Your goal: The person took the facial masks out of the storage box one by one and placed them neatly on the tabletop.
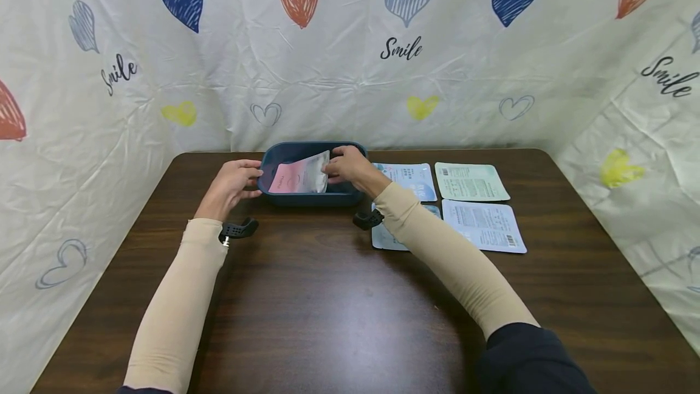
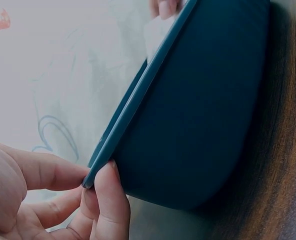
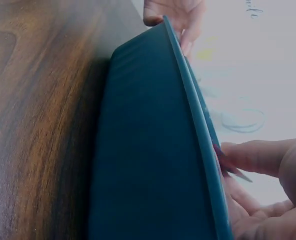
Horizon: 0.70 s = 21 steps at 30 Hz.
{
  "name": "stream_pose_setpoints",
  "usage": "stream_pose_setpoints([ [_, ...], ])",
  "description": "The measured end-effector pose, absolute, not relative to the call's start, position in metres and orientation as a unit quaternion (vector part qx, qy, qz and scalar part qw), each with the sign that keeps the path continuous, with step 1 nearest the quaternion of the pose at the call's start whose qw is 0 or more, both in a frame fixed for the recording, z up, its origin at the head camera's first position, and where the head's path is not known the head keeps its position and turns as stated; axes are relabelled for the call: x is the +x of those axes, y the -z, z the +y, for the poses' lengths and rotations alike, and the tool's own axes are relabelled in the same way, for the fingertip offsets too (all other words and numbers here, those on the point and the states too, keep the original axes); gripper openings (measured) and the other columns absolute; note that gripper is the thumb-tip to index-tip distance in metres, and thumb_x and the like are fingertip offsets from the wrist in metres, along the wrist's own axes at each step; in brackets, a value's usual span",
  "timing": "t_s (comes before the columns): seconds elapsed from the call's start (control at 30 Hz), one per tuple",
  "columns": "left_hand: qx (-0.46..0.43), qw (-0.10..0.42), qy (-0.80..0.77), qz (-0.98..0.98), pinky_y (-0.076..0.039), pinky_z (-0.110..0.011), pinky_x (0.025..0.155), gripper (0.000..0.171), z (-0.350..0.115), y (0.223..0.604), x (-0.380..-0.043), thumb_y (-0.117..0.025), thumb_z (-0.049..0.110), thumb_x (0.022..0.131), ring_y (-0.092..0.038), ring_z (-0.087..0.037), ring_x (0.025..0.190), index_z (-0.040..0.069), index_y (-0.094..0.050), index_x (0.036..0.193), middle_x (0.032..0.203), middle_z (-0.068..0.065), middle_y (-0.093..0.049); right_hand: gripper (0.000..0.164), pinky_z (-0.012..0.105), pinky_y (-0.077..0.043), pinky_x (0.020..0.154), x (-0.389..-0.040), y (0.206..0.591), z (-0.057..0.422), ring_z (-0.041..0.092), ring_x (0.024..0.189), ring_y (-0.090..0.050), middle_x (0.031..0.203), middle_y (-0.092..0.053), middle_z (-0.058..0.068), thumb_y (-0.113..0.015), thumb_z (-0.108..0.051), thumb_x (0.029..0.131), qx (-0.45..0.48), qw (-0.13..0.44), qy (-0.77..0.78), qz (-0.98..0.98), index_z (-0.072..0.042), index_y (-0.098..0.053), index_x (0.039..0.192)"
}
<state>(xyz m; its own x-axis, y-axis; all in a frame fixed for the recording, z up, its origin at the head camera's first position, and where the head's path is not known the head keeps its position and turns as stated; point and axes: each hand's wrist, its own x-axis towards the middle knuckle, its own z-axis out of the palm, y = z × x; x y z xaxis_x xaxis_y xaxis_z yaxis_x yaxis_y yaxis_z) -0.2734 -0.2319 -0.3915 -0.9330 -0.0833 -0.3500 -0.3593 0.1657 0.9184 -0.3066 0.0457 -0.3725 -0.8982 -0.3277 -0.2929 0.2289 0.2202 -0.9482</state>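
A dark blue plastic bin [image 1: 312, 200] stands at the table's far edge. My left hand [image 1: 232, 186] pinches its left rim between thumb and fingers, as the left wrist view shows close up [image 2: 53, 195]. Inside the bin a pink-and-white sheet mask packet [image 1: 290, 176] leans with its right end raised. My right hand [image 1: 352, 168] reaches over the bin's right side and pinches that raised end. In the right wrist view the bin wall [image 3: 148, 135] hides most of the packet; only a thin edge shows between thumb and fingers.
Right of the bin lie several flat packets: a blue one [image 1: 421, 182], a pale green one [image 1: 470, 182], a pale lavender one [image 1: 485, 224] and one partly under my right forearm [image 1: 385, 237]. A heart-printed white cloth [image 1: 339, 102] hangs behind the brown table [image 1: 306, 297].
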Motion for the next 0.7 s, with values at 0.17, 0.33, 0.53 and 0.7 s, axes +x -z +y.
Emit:
stream_pose_setpoints([
  [0.17, -0.148, 0.109, -0.628, 0.756, -0.061, -0.027, 0.072, 0.044, -0.232, 0.391, -0.274, -0.055, 0.013, 0.104, -0.058, -0.022, 0.098, 0.006, -0.051, 0.147, 0.127, -0.014, -0.054, 0.047, 0.039, -0.061, 0.085, -0.306, 0.377, 0.042, 0.03, 0.107, -0.07, 0.123, -0.066, 0.022, -0.063, -0.009, 0.1, -0.063, 0.242, 0.582, 0.774, 0.005, -0.048, 0.143],
  [0.33, -0.142, 0.11, -0.632, 0.753, -0.061, -0.027, 0.071, 0.043, -0.232, 0.391, -0.275, -0.055, 0.013, 0.104, -0.059, -0.024, 0.099, 0.005, -0.051, 0.146, 0.124, -0.013, -0.055, 0.037, 0.037, -0.062, 0.083, -0.304, 0.377, 0.041, 0.028, 0.101, -0.071, 0.117, -0.067, 0.02, -0.059, -0.01, 0.103, -0.083, 0.235, 0.557, 0.793, 0.003, -0.054, 0.137],
  [0.53, -0.15, 0.111, -0.629, 0.755, -0.061, -0.028, 0.074, 0.042, -0.232, 0.391, -0.275, -0.056, 0.014, 0.104, -0.059, -0.023, 0.098, 0.006, -0.051, 0.146, 0.124, -0.011, -0.055, 0.034, 0.035, -0.062, 0.08, -0.304, 0.372, 0.049, 0.027, 0.096, -0.073, 0.113, -0.068, 0.019, -0.06, -0.012, 0.103, -0.085, 0.215, 0.565, 0.792, 0.002, -0.058, 0.134],
  [0.7, -0.153, 0.11, -0.627, 0.756, -0.062, -0.028, 0.075, 0.042, -0.232, 0.391, -0.274, -0.056, 0.014, 0.104, -0.06, -0.021, 0.096, 0.006, -0.052, 0.145, 0.123, -0.011, -0.056, 0.036, 0.036, -0.062, 0.08, -0.299, 0.363, 0.059, 0.027, 0.099, -0.073, 0.115, -0.069, 0.019, -0.06, -0.01, 0.102, -0.077, 0.207, 0.594, 0.774, 0.002, -0.056, 0.136],
])
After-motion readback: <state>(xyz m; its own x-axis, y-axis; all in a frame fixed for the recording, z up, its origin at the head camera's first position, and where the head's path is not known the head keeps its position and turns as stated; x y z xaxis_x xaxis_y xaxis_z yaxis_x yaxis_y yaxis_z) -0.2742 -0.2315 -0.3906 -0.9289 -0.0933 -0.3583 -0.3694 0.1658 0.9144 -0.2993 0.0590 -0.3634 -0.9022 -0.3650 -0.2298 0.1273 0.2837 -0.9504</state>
